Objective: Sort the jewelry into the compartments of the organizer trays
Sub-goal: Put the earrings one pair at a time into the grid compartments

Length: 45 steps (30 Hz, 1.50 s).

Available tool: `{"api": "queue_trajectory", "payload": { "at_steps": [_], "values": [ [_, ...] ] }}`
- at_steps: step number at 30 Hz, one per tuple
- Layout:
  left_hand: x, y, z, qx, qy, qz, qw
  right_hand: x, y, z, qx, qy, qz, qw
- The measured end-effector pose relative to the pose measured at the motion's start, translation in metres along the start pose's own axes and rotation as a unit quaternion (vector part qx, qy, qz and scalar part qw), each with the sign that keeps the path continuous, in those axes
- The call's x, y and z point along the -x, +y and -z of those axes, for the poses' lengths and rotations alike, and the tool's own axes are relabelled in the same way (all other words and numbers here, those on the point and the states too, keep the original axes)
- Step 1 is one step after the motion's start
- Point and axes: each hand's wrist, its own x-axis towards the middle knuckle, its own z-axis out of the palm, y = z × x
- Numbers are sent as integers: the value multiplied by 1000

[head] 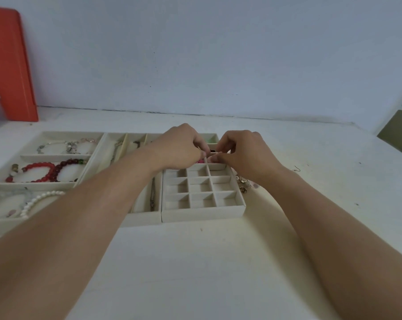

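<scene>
Your sorting looks well along, by my reading. The wide tray (1,184) at the left already holds bracelets: a silvery one (67,145) in its far section, red beads (42,172) in the middle, white pearls (37,202) nearest you. The long-slot tray (144,219) beside it carries chains. The small grid tray (203,213) in front of you is mostly bare in its near rows, so that is what remains, along with a few loose metal pieces (242,184) lying on the counter (195,273) just right of it.

Your left hand (179,147) and right hand (244,153) meet over the grid's far row, fingers curled, tips pinching together on something too small to make out. A pink item (199,161) peeks out beneath them.
</scene>
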Motion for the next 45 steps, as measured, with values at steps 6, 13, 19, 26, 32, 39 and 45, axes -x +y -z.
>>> {"api": "queue_trajectory", "payload": {
  "at_steps": [6, 13, 19, 26, 32, 39, 45],
  "values": [
    [2, 3, -2, -41, -35, -2, 999, -2, -3, 1, 29, -5, -13, 999],
    [2, 4, -2, -58, -36, -9, 998, 0, -3, 8, 46, -11, -25, 999],
    [2, 3, -3, -57, -40, -12, 998, 2, -3, 5, 11, -20, -50, 998],
    [3, 3, -3, -57, -43, -7, 997, 5, -5, 6, -10, -29, -61, 998],
    [3, 3, -2, -55, -35, -10, 998, 2, -1, 6, 25, -48, -42, 998],
    [2, 3, -2, -50, -31, -14, 998, 2, -2, 20, 20, -34, -24, 999],
    [4, 4, -3, -83, -39, -17, 996, 2, -2, 16, 56, -58, -20, 997]
  ]
}}
